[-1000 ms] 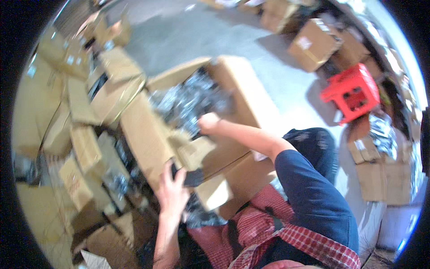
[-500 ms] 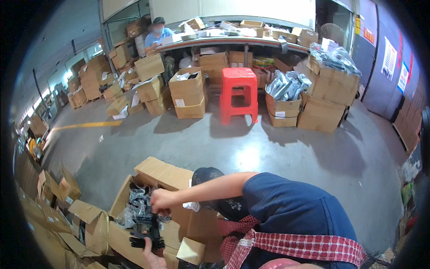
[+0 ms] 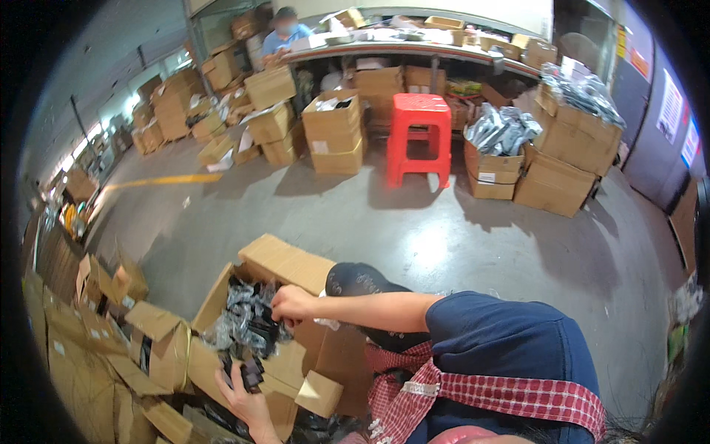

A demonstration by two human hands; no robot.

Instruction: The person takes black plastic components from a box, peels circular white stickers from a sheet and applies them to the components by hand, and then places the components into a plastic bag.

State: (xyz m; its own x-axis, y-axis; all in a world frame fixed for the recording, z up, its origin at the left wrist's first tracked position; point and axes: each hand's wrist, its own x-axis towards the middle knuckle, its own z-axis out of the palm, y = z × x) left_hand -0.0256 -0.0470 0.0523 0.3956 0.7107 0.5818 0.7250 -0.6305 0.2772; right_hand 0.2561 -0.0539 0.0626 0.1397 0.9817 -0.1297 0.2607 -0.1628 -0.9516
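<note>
My left hand is closed around a small bundle of dark, blocky black parts above the near side of an open cardboard box. Inside that box lies a heap of black parts in clear plastic bags. Over the heap's right side is my right hand, its fingers curled together and pointing down. Whatever those fingers hold is hidden against the dark bags. The box's raised flap stands behind my right hand.
More open cartons crowd the left. A red plastic stool stands across the grey floor, between a carton and a box of silvery bags. A person in light blue sits by the long cluttered table.
The whole view has shifted, with the background moving right and up. My right hand has lowered toward the bagged heap, and the black strip between my hands no longer shows. My left hand keeps its black parts.
</note>
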